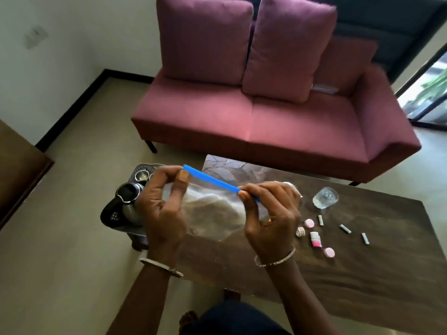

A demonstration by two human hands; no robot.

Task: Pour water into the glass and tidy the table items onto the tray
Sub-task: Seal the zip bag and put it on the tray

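Observation:
Both my hands hold a clear plastic zip bag (212, 209) with a blue seal strip (215, 180) above the dark wooden table (338, 274). My left hand (162, 209) pinches the strip's left end; my right hand (268, 213) pinches its right end. A clear glass (325, 197) stands on the table to the right. Near it lie small items: two pink round caps (309, 223), a pink-and-white tube (315, 238), a small roll (300, 231) and three grey sticks (345, 228). A steel jug (129, 192) stands on a dark tray (113, 218) at the left, partly hidden by my left hand.
A small steel bowl (142, 175) sits on the tray's far end. A pink sofa (266, 112) with two cushions stands beyond the table. A patterned mat (232, 169) lies at the table's far left corner. A wooden door (17, 165) is at the left.

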